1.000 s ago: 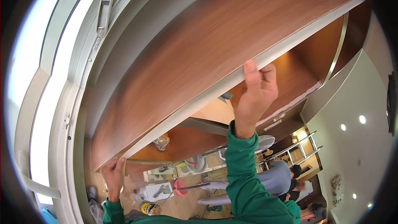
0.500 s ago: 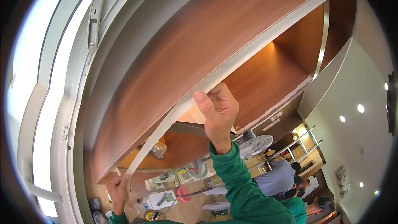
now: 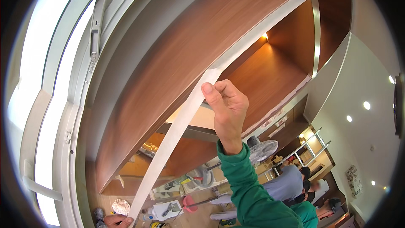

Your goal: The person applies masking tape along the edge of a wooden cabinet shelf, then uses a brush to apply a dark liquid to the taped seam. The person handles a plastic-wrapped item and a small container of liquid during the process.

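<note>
A long white tape-like strip (image 3: 171, 139) runs down from the front edge of a brown wooden cabinet (image 3: 168, 59). Its upper part lies along that edge, and below a bend it hangs off at an angle. Near the bend, my right hand (image 3: 228, 109) is closed on the strip, thumb in front and fingers curled behind. Down at the lower left, my left hand (image 3: 118, 221) pinches the lower end, partly cut off by the picture's edge. The strip looks taut between both hands.
Window frames (image 3: 80, 114) rise at the left. Beyond my right arm are a fan (image 3: 263, 150), a metal ladder (image 3: 300, 152) and several people, one in a grey-blue shirt (image 3: 284, 184). Below lie a pink container (image 3: 189, 204), tools and a crumpled heap (image 3: 121, 206).
My left hand has gone lower, drawing the strip's lower end down. More of the strip now stands off the cabinet edge. My right hand is slightly higher in view.
</note>
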### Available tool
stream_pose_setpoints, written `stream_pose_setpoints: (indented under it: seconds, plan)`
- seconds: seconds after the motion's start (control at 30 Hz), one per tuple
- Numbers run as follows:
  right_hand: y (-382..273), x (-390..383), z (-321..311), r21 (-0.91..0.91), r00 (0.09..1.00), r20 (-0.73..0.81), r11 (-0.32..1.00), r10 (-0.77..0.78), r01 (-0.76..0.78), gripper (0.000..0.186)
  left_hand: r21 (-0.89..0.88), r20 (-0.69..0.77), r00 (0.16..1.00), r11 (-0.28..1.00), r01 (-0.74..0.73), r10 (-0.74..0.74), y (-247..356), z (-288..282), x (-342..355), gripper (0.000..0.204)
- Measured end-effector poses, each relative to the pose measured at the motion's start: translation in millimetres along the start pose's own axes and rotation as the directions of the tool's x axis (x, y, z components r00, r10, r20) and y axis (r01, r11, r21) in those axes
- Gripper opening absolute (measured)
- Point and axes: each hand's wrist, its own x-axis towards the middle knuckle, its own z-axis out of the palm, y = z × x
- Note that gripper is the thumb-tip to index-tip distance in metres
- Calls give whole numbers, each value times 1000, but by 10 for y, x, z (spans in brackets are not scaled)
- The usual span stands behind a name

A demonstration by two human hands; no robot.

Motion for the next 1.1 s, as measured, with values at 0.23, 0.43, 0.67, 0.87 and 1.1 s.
stream_pose_setpoints:
  seconds: [0.23, 0.43, 0.67, 0.87, 1.1]
  plan:
    - [-148, -151, -86, 119, 999, -12, 992, -43, 44, 15, 326, -15, 998, 944, -53, 61, 367, 120, -97, 15]
    - [-144, -66, -102, -13, 972, 41, 973, 231, -230, 17, 203, -10, 994, 974, -102, 106, 395, 174, -314, 17]
    - [-154, -141, -190, 171, 992, 1, 978, 123, -122, 18, 369, 3, 1000, 929, -10, 10, 704, 334, -294, 21]
    - [-202, -174, -138, 191, 994, 66, 977, 88, -99, 15, 176, -90, 994, 984, -38, 55, 17, 247, -75, 25]
    - [-72, -34, -239, -19, 998, -20, 998, 52, -53, 17, 71, -136, 985, 993, -93, 102, -34, 271, 192, 24]
